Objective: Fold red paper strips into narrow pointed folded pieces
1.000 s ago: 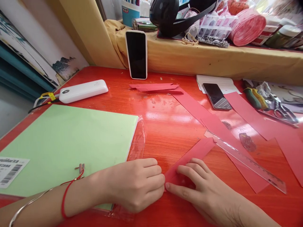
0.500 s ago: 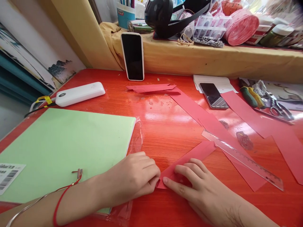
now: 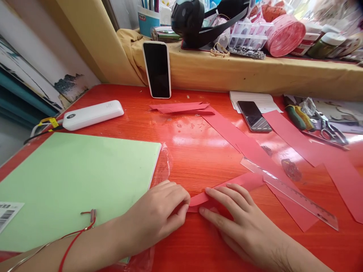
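A red paper strip (image 3: 251, 180) lies at a slant on the red table, its near end folded over lengthwise. My left hand (image 3: 166, 211) pinches that near end between thumb and bent fingers. Over the strip's middle rests my right hand (image 3: 234, 215), fingers stretched and a little apart, pressing on the paper; its palm side is hidden. A clear ruler (image 3: 289, 192) lies across other red paper strips (image 3: 249, 147) to the right. Folded red strips (image 3: 183, 108) lie farther back.
A stack of green paper (image 3: 90, 170) in clear wrapping is under my left forearm. A white phone (image 3: 157, 70) leans on the ledge; a white power bank (image 3: 93, 114), a dark phone (image 3: 253, 116), pliers (image 3: 299, 115) and scissors (image 3: 329, 128) lie around the back.
The strip's near end has shifted slightly upward in view, and its fold shows as a raised flap. My right fingers have spread along the strip. The whole view has tilted slightly.
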Demonstrator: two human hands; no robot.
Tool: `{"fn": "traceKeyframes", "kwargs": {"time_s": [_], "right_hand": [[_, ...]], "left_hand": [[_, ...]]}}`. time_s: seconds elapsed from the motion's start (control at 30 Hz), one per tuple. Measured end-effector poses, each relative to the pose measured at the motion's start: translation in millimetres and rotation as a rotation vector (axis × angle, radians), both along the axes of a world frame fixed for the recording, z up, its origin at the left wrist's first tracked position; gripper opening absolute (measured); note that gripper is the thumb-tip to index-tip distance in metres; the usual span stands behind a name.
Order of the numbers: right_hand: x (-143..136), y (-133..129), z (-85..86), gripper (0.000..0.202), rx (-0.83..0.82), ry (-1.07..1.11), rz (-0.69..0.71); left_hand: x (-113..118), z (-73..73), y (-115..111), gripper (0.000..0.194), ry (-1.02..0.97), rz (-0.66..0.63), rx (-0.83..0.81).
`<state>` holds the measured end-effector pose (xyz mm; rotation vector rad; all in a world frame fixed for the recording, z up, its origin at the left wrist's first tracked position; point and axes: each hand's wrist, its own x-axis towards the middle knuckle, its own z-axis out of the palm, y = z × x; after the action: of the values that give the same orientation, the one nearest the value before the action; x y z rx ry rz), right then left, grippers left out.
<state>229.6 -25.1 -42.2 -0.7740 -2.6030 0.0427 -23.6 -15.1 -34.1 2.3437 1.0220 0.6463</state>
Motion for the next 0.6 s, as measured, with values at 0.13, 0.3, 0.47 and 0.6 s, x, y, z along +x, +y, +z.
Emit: {"fn": "traceKeyframes", "kwargs": {"time_s": [0.13, 0.3, 0.47, 0.6], "right_hand": [[-1, 7, -0.7, 0.031, -0.043, 0.012, 0.023], [-3, 14, 0.4, 0.023, -0.106, 0.028, 0.053], [-8, 19, 9.0, 0.019, -0.231, 0.028, 0.069], [-21, 31, 17.5, 0.027, -0.345, -0.051, 0.020]], "left_hand": [[-1, 0.3, -1, 0.011, 0.020, -0.065, 0.040], [0, -1.4, -1, 0.008, 0.026, -0.015, 0.082], [1, -3.2, 3, 0.021, 0.023, -0.006, 0.175], [1, -5.5, 1, 0.029, 0.168, -0.006, 0.435]]}}
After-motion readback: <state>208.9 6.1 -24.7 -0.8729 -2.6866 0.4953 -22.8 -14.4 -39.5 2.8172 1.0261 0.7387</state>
